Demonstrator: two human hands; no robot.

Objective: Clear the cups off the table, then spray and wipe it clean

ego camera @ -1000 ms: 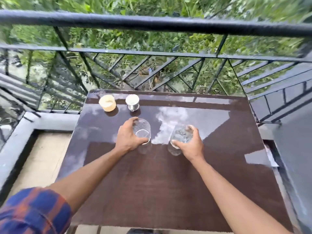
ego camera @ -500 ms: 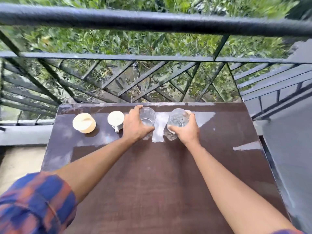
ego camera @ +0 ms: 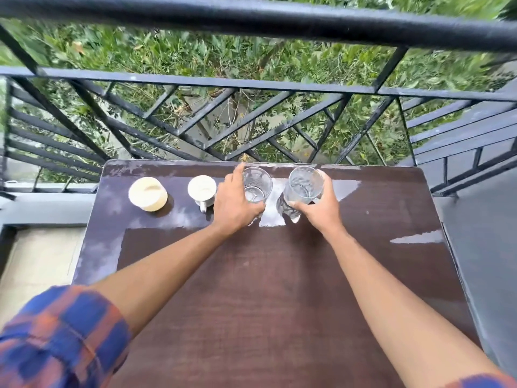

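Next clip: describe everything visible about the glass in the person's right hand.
The right-hand glass is a clear tumbler, faintly patterned wall, wide round rim, narrower base, seemingly empty. It is roughly upright near the table's far edge, right of the other glass and apart from it. The right hand grips it from the near and right sides, thumb across its lower wall. Its reflection shows on the glossy top; whether the base is lifted is unclear.
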